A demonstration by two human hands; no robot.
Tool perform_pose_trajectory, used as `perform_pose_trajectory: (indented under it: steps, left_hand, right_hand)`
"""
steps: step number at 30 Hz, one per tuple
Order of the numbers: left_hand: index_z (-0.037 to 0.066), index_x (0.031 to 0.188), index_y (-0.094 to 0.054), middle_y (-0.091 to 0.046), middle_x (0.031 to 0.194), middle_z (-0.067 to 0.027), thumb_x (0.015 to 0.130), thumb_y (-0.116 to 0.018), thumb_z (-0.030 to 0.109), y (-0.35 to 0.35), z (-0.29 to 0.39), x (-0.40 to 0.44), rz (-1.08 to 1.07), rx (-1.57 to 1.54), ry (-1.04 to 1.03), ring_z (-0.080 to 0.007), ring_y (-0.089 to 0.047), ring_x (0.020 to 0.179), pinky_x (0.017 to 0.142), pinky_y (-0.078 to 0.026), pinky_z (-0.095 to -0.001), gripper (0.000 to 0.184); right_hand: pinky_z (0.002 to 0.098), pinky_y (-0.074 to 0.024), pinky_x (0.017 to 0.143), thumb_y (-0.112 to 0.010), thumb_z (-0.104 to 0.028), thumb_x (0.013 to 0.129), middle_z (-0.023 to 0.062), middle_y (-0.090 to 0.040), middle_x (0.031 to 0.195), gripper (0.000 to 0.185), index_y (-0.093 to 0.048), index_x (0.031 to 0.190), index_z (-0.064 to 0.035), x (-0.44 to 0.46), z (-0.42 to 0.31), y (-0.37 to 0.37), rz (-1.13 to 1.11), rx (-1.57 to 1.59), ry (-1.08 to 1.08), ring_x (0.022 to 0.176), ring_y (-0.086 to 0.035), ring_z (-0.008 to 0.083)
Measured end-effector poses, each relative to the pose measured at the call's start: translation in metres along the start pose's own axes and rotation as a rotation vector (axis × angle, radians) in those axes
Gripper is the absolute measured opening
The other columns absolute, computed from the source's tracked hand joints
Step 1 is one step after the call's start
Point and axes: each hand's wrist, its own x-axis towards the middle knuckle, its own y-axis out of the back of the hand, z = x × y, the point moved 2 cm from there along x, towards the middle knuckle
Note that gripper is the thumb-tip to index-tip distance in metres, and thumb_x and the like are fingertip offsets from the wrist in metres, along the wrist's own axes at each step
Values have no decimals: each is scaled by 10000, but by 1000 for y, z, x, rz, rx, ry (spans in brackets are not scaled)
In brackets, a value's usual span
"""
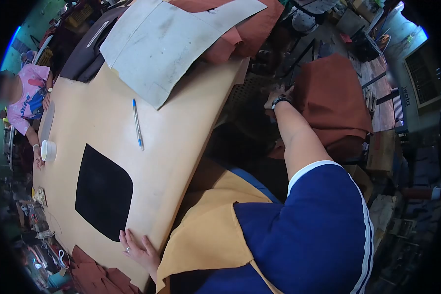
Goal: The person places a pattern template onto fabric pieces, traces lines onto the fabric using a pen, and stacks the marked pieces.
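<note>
On the tan tabletop (112, 110) lies a black cut piece of material (104, 191) with a rounded corner. My left hand (139, 252) rests flat near the table edge, fingers stretched out, fingertips at the lower corner of the black piece. Away from the table, my right hand (279, 95), with a dark band at its wrist, reaches out beside a draped reddish-brown cloth (330, 98). Its fingers look spread; I cannot tell whether they touch the cloth. A blue-capped pen (137, 125) lies farther up the table.
A large grey-white pattern sheet (169, 44) covers dark and brown fabric at the table's far end. Brown scraps (100, 274) lie at the lower left. Across the table sits a person in a pink shirt (29, 95) near a white tub (48, 150). A cardboard box (381, 152) stands at right.
</note>
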Motion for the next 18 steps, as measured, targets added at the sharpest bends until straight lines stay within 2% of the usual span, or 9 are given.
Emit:
perform_pose_trajectory:
  steps: [1,5,6,8,10,14,16,18]
  left_hand:
    - [76,1372,-446,-365,1475,-156,933,-519,366,-3,0,0,11,-13,-2,-355,-284,1390,1078,-106,-638,531]
    - [80,1373,-449,-367,1472,-157,927,-526,350,0,3,0,6,-12,-3,-358,-285,1389,1068,-121,-646,527]
    - [79,1372,-450,-367,1472,-157,925,-527,347,1,6,1,-4,-9,1,-357,-286,1388,1066,-124,-649,526]
    - [79,1369,-454,-368,1472,-154,922,-529,345,5,6,1,-18,0,7,-355,-286,1389,1063,-125,-655,526]
    - [79,1367,-458,-368,1474,-150,918,-532,347,4,7,1,-14,-6,14,-352,-284,1391,1060,-123,-661,528]
    - [86,1365,-457,-377,1468,-140,909,-545,346,1,4,-1,4,16,3,-342,-289,1391,1061,-116,-669,533]
    - [90,1360,-461,-382,1463,-137,903,-555,344,3,8,0,5,16,12,-335,-292,1392,1063,-114,-671,531]
    - [94,1357,-458,-380,1464,-136,898,-562,347,5,9,-1,-21,26,26,-331,-292,1393,1065,-115,-671,534]
  right_hand:
    - [696,-83,1094,-662,-338,707,134,-234,1552,732,-480,1380,-115,4,5,5,49,47,6,1427,-211,350]
    - [675,-133,1100,-705,-339,654,159,-327,1503,928,-307,1462,-115,76,28,-31,-32,495,18,1379,-326,344]
    - [671,-145,1101,-714,-339,641,164,-346,1490,988,-245,1482,-117,87,30,-47,-1,620,-41,1366,-349,343]
    - [665,-123,1108,-736,-352,635,171,-366,1474,1060,-169,1501,-126,75,24,-51,-5,667,-145,1366,-351,335]
    - [661,-57,1120,-760,-377,649,177,-369,1466,1079,-140,1499,-138,15,10,1,-51,506,-226,1391,-310,320]
    - [670,-37,1113,-799,-430,593,170,-409,1440,1100,-207,1478,-155,-25,-5,2,140,300,-27,1379,-336,309]
    - [705,-91,1083,-804,-489,549,150,-382,1470,1154,-224,1483,-139,-56,-4,17,157,200,144,1388,-319,319]
    - [706,-149,1052,-817,-546,506,136,-429,1441,1153,-307,1457,-139,-87,7,39,267,202,247,1343,-392,305]
